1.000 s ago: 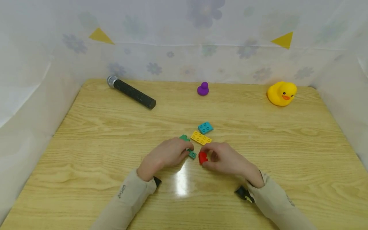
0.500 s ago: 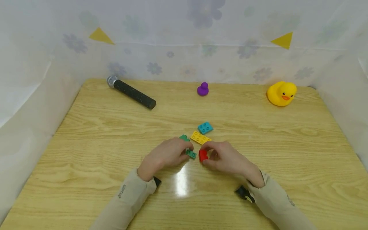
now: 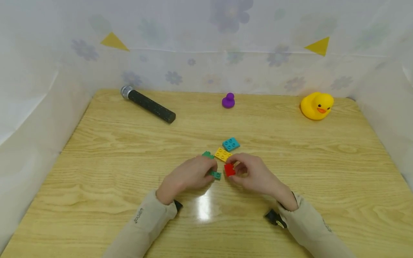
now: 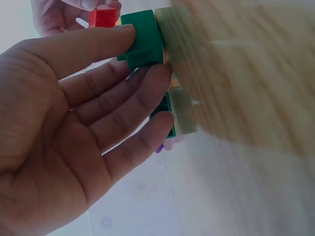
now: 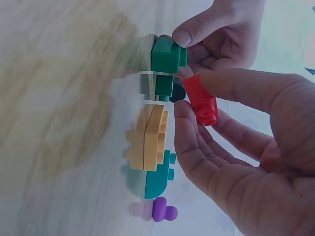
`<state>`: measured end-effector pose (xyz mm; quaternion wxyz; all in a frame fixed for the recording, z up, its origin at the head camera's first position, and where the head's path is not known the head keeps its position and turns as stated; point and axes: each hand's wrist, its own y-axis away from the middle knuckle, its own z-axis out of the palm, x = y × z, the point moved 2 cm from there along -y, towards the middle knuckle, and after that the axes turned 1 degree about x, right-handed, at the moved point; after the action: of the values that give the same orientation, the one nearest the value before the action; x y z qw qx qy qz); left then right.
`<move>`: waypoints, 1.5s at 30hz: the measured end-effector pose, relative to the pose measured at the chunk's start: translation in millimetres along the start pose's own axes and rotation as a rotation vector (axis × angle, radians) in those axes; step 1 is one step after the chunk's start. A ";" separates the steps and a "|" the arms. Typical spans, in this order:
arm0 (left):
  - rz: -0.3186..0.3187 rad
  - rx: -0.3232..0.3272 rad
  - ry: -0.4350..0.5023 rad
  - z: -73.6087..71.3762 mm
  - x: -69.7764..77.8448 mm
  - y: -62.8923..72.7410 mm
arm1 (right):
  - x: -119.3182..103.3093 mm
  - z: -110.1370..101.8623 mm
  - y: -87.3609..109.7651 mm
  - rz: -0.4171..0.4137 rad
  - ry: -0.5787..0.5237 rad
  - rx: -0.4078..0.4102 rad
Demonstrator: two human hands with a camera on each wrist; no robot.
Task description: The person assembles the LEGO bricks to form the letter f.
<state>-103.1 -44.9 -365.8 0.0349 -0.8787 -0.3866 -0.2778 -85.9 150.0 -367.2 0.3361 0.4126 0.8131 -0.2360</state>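
Note:
My left hand point(image 3: 193, 172) pinches a green toy building block point(image 3: 217, 175) that stands on the table; in the left wrist view the thumb lies on the block point(image 4: 143, 39). Between thumb and fingers, my right hand point(image 3: 258, 175) holds a small red block point(image 3: 229, 170), just right of that green one. The right wrist view has the red block point(image 5: 201, 99) tilted, clear of the table, its studs turned away from the green block point(image 5: 166, 55). A second green block point(image 3: 208, 154) sits beyond my left fingers, partly hidden. A yellow block point(image 3: 222, 154) lies partly behind my right fingers.
Behind the yellow block is a blue block point(image 3: 231, 144). Toward the back of the wooden table point(image 3: 129, 154) are a black microphone point(image 3: 150, 104), a small purple duck point(image 3: 228, 101) and a yellow rubber duck point(image 3: 316, 106). White patterned cloth point(image 3: 206, 68) surrounds the back and sides.
My right hand has moved slightly away from me, turning and lifting the red block and covering more of the yellow one. The green block in my left hand has turned a little.

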 end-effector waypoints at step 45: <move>0.059 0.179 0.383 -3.1 -1.9 -2.0 | -2.8 -2.0 -2.2 0.011 -0.061 0.134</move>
<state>-107.0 -45.6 -364.5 0.1938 -0.8141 -0.3702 -0.4034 -87.2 148.7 -363.6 0.3337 0.4312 0.7825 -0.3006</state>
